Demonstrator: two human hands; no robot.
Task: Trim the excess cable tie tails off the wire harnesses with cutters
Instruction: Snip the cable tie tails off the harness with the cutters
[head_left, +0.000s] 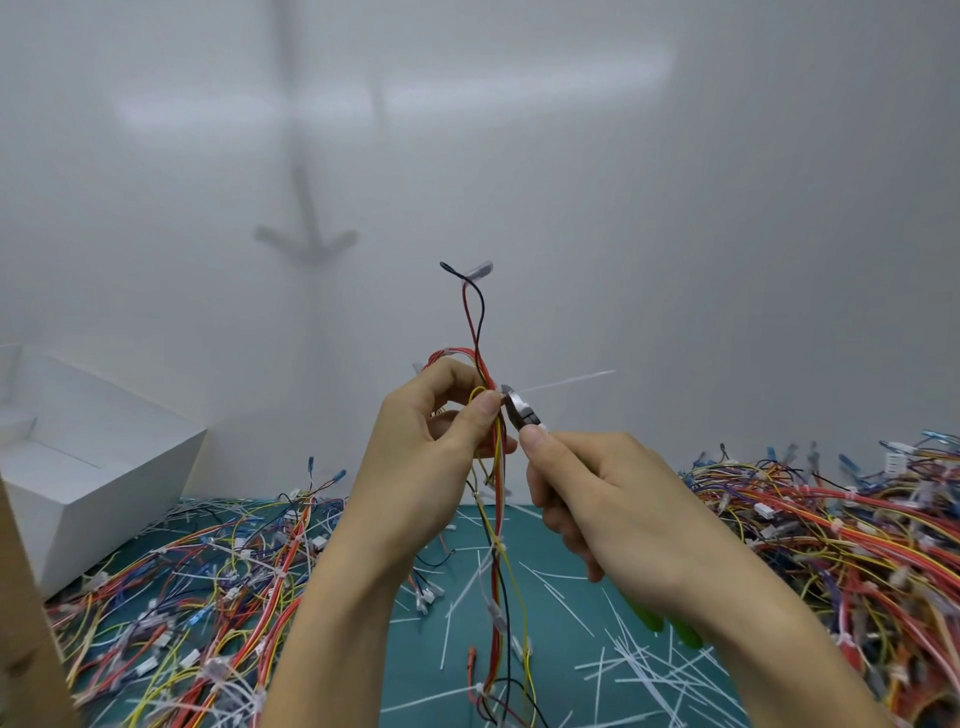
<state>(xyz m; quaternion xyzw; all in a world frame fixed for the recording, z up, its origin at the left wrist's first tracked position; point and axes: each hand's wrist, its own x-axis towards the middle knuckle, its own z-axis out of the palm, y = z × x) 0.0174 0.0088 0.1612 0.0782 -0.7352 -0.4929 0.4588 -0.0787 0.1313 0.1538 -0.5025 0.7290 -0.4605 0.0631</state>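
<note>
White nylon, thin and straight: the cable tie tail stands out sideways from the wire harness, running away from the left hand toward the right and rising slightly at its free end. The harness hangs upright in the air above the counter, so the tail's long axis lies nearly square to the wires.

The left hand pinches the bundle between thumb and fingers, with the thumb tip just beside the tie's head. The right hand is wrapped round the green handles of the cutters, forefinger laid along the top. The steel nose points up and to the left, and reaches the root of the tail, close against the wires. Whether the blades are parted or closed on the nylon cannot be told from this angle.

Judgement: the right hand is the working hand and is already at the cut point. The margin is narrow, since the left thumb and the insulation both lie just beside the blades. The cut must go across the tail, flush to the tie's head.
</note>
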